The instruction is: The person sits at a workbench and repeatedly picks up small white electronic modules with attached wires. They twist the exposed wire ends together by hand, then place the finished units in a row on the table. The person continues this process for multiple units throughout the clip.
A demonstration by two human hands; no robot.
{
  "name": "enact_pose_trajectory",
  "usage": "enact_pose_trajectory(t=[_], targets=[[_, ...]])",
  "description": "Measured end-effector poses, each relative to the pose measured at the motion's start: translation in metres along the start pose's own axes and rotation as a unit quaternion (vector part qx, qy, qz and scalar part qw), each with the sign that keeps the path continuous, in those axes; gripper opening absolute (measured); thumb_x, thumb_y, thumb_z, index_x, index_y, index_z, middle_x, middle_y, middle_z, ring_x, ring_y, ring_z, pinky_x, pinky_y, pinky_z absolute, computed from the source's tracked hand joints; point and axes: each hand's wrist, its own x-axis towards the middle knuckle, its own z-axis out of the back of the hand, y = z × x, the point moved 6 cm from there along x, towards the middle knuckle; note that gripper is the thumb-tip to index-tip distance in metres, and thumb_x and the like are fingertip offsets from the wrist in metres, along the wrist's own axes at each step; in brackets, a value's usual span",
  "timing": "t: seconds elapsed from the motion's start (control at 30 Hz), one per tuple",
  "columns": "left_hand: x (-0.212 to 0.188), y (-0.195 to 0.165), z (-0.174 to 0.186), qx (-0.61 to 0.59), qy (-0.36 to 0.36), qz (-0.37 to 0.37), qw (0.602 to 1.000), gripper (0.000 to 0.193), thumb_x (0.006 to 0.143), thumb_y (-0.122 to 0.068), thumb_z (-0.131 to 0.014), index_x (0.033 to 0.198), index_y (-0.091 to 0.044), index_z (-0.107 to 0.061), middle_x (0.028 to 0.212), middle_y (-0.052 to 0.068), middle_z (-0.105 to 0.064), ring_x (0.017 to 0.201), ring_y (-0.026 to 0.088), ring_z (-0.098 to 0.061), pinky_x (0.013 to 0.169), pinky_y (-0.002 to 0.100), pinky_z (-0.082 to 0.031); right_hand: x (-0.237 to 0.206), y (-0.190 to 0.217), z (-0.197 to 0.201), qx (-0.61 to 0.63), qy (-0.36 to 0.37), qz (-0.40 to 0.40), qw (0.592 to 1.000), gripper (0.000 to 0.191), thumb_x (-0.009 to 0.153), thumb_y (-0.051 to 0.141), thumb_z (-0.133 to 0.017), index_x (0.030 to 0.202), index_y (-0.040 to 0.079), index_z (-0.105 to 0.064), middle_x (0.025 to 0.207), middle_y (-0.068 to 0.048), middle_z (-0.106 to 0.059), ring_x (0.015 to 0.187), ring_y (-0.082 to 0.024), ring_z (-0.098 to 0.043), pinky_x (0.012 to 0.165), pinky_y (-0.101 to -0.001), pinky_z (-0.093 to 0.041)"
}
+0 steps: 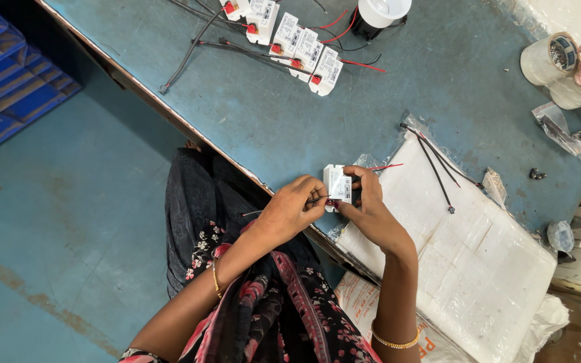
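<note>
Two hands at work: right hand (371,205) grips small white module (338,185); left hand (290,208) fingers pinch thin black wire (316,199) toward its terminal. Insertion demands precise alignment.

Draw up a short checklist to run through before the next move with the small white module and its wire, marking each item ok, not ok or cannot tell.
1. White module gripped in the right hand: ok.
2. Thin black wire pinched by the left hand at the module's lower edge: ok.
3. Wire end actually seated in the module: cannot tell, fingers hide it.
4. Red wire leaving the module free of the fingers: ok.
5. Spare black leads lying on the white foam block within reach: ok.
6. Row of wired modules on the blue table away from the hands: ok.
</note>
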Motion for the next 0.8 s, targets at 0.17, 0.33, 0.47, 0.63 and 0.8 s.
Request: enact_pose_trajectory(t=[0.17,0.33,0.47,0.63,0.8], targets=[[-0.0006,0.0001,0.0,-0.002,0.008,0.006,1.0,0.017,0.089,-0.009,-0.07,0.099,0.0,-0.06,0.092,0.012,-0.064,0.073,0.022,-0.068,0.069,0.035,-0.056,-0.0001,0.0014,0.0008,-0.004,0.004,0.012,1.0,0.065,0.085,0.012,-0.066,0.143,0.01,-0.038,0.136,-0.012,-0.04,0.124,-0.025,-0.046,0.104,-0.0396,-0.044],[-0.0017,0.0008,0.0001,-0.003,0.013,0.004,1.0,0.018,0.089,-0.008,-0.071,0.099,0.0,-0.059,0.092,0.012,-0.064,0.073,0.023,-0.068,0.07,0.035,-0.055,0.0002,0.0008,0.0008,-0.005,-0.001,0.006,1.0,0.065,0.084,0.012,-0.065,0.143,0.011,-0.038,0.136,-0.012,-0.04,0.124,-0.025,-0.046,0.104,-0.0396,-0.046],[-0.0027,-0.0005,-0.0001,0.007,0.006,-0.017,1.0,0.019,0.088,-0.008,-0.071,0.1,0.0,-0.059,0.093,0.012,-0.064,0.076,0.024,-0.068,0.072,0.036,-0.056,-0.0009,-0.001,0.0013,-0.002,0.008,-0.014,1.0,0.065,0.084,0.013,-0.064,0.143,0.012,-0.037,0.136,-0.011,-0.039,0.125,-0.025,-0.044,0.103,-0.0403,-0.045],[-0.0036,-0.0005,-0.0007,-0.001,0.006,-0.03,1.0,0.019,0.088,-0.008,-0.07,0.101,0.0,-0.058,0.095,0.012,-0.063,0.078,0.024,-0.068,0.074,0.036,-0.056,-0.0019,0.0019,0.0022,-0.008,0.012,0.009,1.0,0.065,0.085,0.013,-0.065,0.144,0.011,-0.037,0.137,-0.012,-0.039,0.125,-0.026,-0.044,0.104,-0.041,-0.044],[-0.004,-0.002,-0.0005,0.001,0.01,-0.033,0.999,0.018,0.088,-0.008,-0.07,0.1,0.0,-0.058,0.095,0.012,-0.063,0.078,0.024,-0.068,0.074,0.036,-0.056,-0.0018,0.0022,0.0015,-0.013,0.006,-0.003,1.0,0.065,0.084,0.011,-0.065,0.143,0.012,-0.037,0.137,-0.011,-0.039,0.125,-0.025,-0.044,0.103,-0.0409,-0.045]])
